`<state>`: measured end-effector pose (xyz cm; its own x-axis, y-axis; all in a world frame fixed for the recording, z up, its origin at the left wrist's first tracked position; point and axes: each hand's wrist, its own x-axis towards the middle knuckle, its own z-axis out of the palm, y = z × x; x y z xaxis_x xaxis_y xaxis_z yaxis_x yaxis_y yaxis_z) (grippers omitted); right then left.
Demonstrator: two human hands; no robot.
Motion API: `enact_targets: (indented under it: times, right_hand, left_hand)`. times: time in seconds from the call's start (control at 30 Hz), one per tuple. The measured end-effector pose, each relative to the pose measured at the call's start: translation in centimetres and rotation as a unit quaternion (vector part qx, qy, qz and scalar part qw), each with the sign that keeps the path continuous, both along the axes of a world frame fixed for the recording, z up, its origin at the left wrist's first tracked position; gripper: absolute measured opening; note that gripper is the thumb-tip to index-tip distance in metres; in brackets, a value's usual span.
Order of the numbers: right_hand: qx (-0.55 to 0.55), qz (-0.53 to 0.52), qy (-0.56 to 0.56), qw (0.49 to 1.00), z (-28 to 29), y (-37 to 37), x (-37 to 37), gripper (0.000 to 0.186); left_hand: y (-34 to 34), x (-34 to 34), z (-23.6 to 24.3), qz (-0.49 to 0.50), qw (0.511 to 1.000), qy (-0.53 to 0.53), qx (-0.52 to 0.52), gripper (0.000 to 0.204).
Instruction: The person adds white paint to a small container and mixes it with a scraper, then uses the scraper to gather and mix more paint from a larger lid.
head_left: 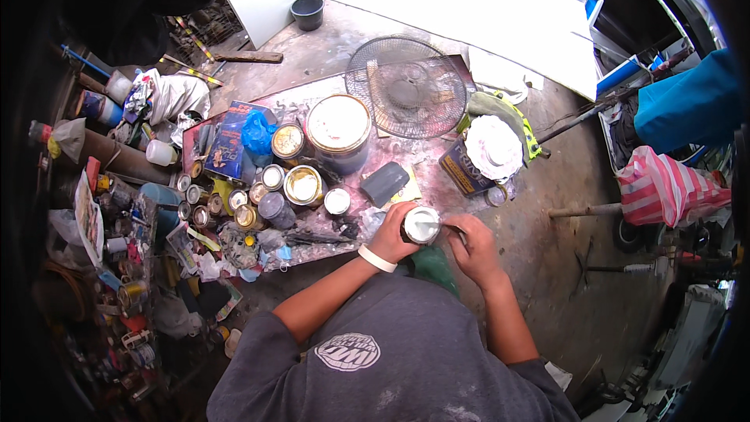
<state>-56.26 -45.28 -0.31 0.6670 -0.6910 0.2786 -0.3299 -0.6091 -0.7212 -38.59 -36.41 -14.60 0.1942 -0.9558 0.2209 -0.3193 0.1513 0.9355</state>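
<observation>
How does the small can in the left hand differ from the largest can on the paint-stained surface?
The small can is much narrower than the largest can. The small can is held in the left hand, while the largest can stands untouched on the paint-stained surface. Both are round and look whitish on top.

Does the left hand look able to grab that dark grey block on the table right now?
Probably not: the dark grey block lies just beyond the left hand, but that hand is wrapped around a small can and would likely have to release it first.
</observation>
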Motion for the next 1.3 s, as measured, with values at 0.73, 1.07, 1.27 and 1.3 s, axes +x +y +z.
enact_targets:
  times: [0.73,1.07,1.27,1.3]
  right_hand:
    - [0.318,-0.275,-0.26,0.869,-0.8,-0.1,-3.1,0.021]
    - [0.246,-0.264,-0.174,0.916,1.5,0.5,-2.9,0.018]
    - [0.059,-0.058,-0.002,0.997,2.3,1.2,-1.4,0.017]
    - [0.013,-0.043,0.011,0.999,1.9,0.9,-1.6,0.021]
  left_hand:
    - [-1.2,-1.2,0.7,-0.016,0.999,-0.004,0.031,0.086]
    - [-1.9,-1.4,2.3,-0.033,0.999,0.016,0.014,0.084]
    - [-1.7,-1.1,2.3,-0.046,0.999,0.019,0.007,0.084]
    - [-1.7,-1.1,2.3,-0.048,0.999,0.017,0.002,0.084]
